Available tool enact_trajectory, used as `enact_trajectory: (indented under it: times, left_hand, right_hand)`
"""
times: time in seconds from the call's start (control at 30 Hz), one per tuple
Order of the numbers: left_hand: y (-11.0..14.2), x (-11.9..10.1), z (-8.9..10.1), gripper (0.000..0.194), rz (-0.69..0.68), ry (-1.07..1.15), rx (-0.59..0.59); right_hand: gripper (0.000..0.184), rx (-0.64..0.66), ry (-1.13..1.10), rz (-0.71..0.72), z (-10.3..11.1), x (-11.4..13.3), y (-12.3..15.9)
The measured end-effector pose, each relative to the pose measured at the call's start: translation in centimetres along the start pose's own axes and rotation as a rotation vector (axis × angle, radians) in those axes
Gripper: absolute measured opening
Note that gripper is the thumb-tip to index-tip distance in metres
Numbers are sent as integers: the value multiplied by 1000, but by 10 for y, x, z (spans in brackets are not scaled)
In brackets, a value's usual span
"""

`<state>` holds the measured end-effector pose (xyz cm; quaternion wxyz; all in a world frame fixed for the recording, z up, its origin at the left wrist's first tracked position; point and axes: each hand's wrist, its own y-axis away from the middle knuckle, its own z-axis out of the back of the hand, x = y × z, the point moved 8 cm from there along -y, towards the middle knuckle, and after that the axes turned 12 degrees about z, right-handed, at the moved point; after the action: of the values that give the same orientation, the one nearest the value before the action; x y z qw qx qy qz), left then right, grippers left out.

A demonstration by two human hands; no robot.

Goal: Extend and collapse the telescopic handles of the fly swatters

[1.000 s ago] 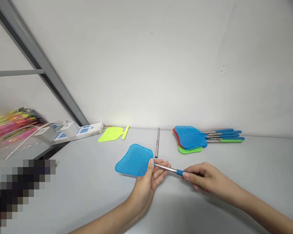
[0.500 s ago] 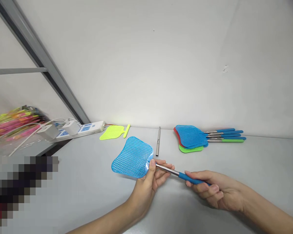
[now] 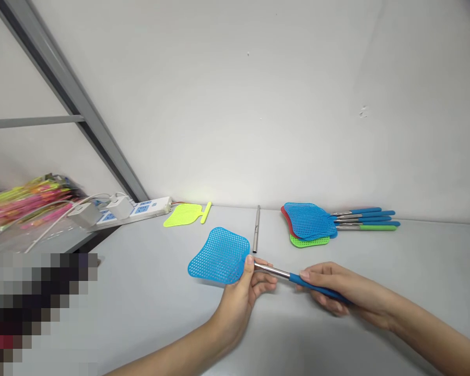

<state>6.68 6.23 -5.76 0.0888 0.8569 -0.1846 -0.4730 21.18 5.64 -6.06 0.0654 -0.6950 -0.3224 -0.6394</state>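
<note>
A blue fly swatter is held above the grey table, its mesh head to the left and its metal rod and blue grip slanting down to the right. My left hand pinches the neck of the swatter between thumb and fingers. Around the blue grip, my right hand is closed and covers part of it. Just behind the held swatter lies a loose metal rod. To the back right is a pile of fly swatters with blue, red and green heads.
A yellow swatter head and a short yellow bar lie near the wall. Further left is a white power strip with plugs and cables. Bagged colourful items sit beyond a grey metal post.
My right hand has shifted right along the blue grip, uncovering more of it and wrapping further round it. The swatter head lifted and tilted, then levelled again. The left hand keeps its hold.
</note>
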Motion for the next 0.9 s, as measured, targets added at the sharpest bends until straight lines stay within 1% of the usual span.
enact_trajectory:
  times: [0.07,0.13,0.23,0.33,0.4,0.53,0.6,0.67,0.73,0.8,0.9]
  left_hand:
    - [0,-1,0,28,-17,-5,-3]
    - [-1,-1,0,27,-21,-6,-1]
    - [-1,-1,-1,27,-1,-11,8]
    - [-1,-1,-3,27,17,-16,40]
    - [-1,-1,-5,28,15,-23,67]
    - [-2,0,-6,28,20,-45,86]
    - [-1,0,-8,28,20,-57,103]
    - [0,-1,-10,29,17,-69,120]
    - [0,0,-11,28,21,-67,128]
    - [-1,1,-11,27,32,-48,124]
    - [-2,3,-10,26,57,-26,114]
  right_hand:
    - [36,4,221,71,3,7,-2]
    - [36,17,343,92,4,9,-3]
    - [35,55,395,160,1,14,-4]
    - [38,95,346,217,-4,18,-3]
    - [37,93,283,185,-5,15,-1]
    - [39,63,143,42,-1,6,4]
    - [39,80,72,-36,-2,2,8]
    - [36,106,1,-123,-4,-2,11]
    - [32,131,-54,-178,-6,-5,13]
    - [31,139,-69,-175,-6,-5,12]
    - [35,114,-7,-105,0,-2,7]
